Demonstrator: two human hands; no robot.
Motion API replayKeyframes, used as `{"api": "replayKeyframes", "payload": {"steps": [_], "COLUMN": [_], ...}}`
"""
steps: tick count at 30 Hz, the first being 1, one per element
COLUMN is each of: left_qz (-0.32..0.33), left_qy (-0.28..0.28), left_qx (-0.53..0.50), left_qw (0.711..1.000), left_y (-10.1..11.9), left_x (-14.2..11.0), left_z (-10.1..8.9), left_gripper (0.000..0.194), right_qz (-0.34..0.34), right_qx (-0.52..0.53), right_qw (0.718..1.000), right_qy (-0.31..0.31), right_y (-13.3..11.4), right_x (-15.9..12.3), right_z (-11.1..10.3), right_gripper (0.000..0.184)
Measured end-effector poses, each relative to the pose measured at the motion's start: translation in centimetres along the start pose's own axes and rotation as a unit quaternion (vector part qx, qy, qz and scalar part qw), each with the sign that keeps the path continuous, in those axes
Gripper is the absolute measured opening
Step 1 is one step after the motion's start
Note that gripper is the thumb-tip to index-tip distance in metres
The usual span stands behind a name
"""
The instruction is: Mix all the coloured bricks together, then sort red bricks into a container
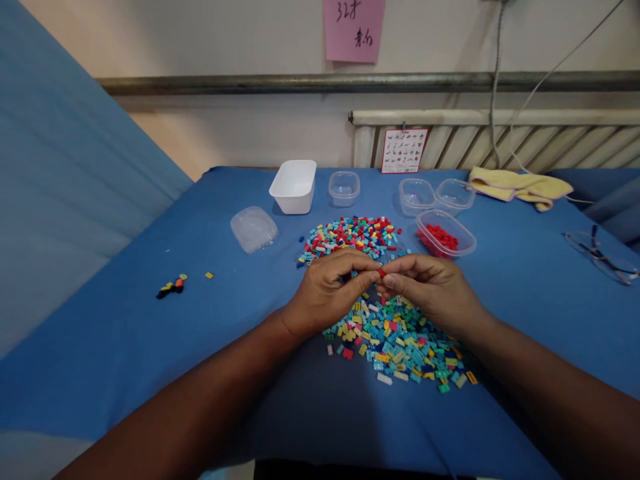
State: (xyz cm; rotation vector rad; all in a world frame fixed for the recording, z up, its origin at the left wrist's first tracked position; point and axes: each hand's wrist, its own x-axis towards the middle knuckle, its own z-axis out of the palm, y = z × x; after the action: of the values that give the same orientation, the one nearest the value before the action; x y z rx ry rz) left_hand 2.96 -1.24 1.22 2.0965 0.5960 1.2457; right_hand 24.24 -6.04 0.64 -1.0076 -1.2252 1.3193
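Observation:
Between the fingertips of both hands is a small red building brick (381, 273), mostly covered by the fingers. My left hand (336, 283) pinches it from the left, and my right hand (425, 283) pinches it from the right. Both hands hover over loose bricks in many colours. Behind them lies a pile (350, 233) with many red, light blue and white pieces; a second pile (410, 347), mostly turquoise, green and yellow, spreads in front. Just beyond my right hand, a clear tub (465, 241) holds red bricks (440, 237).
A white tub (294, 189), a clear tub (344, 188) and two more clear tubs (417, 197) stand along the back. At left lie a clear lid (254, 229) and a few black, yellow and orange bricks (173, 287). Glasses (600, 257) and a yellow cloth (520, 185) lie at right.

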Motion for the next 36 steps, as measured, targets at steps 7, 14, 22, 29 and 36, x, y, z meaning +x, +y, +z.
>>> {"api": "replayKeyframes", "payload": {"steps": [7, 14, 22, 29, 36], "left_qz": [-0.083, -0.175, -0.222, -0.210, -0.184], "left_qy": [0.000, 0.005, 0.018, 0.014, 0.022], "left_qx": [-0.014, -0.084, -0.165, -0.126, -0.107], "left_qw": [0.996, 0.981, 0.961, 0.969, 0.977], "left_y": [0.2, 0.1, 0.3, 0.1, -0.2], "left_x": [-0.1, -0.6, -0.3, -0.4, -0.5], "left_z": [0.2, 0.5, 1.0, 0.9, 1.1], "left_gripper": [0.006, 0.010, 0.010, 0.012, 0.010], "right_qz": [0.018, -0.034, -0.073, -0.121, -0.085], "right_qx": [-0.009, -0.054, -0.089, -0.147, -0.151], "right_qw": [1.000, 0.996, 0.993, 0.980, 0.983], "right_qy": [0.012, 0.058, 0.030, 0.055, 0.056], "right_y": [0.5, 0.6, 0.7, 0.4, 0.6], "right_x": [0.2, 0.2, -0.6, -0.7, -0.9], "right_z": [0.0, -0.5, -0.1, 0.0, -0.1], "right_gripper": [0.037, 0.036, 0.025, 0.020, 0.012]}}
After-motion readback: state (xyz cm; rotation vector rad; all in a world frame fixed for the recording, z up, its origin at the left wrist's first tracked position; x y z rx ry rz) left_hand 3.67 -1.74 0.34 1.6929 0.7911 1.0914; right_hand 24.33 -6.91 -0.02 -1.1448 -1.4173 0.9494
